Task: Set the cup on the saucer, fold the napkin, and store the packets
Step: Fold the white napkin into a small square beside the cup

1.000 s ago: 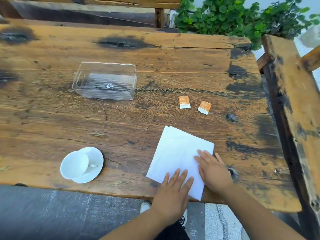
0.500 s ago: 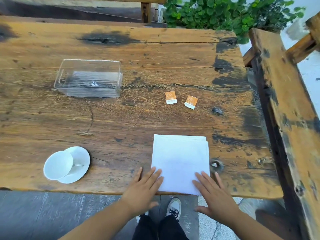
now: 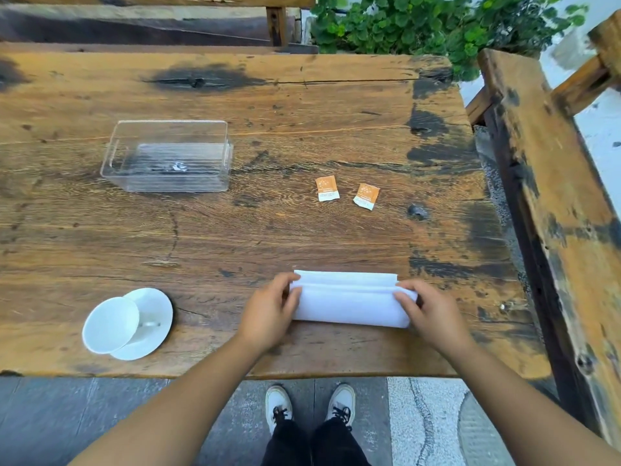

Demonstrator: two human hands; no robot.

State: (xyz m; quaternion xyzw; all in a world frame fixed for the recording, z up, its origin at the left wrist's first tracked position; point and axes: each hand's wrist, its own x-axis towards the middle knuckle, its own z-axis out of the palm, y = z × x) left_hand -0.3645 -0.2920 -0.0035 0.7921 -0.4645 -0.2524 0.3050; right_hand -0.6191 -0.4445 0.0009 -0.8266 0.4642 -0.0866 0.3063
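Note:
The white napkin lies near the table's front edge, its near half lifted and folded over toward the far edge. My left hand grips its left end and my right hand grips its right end. At the front left a white cup sits tilted on the edge of a white saucer. Two orange and white packets, one beside the other, lie flat beyond the napkin. A clear plastic box stands empty at the back left.
The wooden table is worn, with dark stains. A wooden bench runs along the right side. Green plants grow behind the table's far right corner. My shoes show below the front edge.
The napkin was turned square to the table edge, then both hands took its near side and folded it over away from me. The flat square is now a narrow band.

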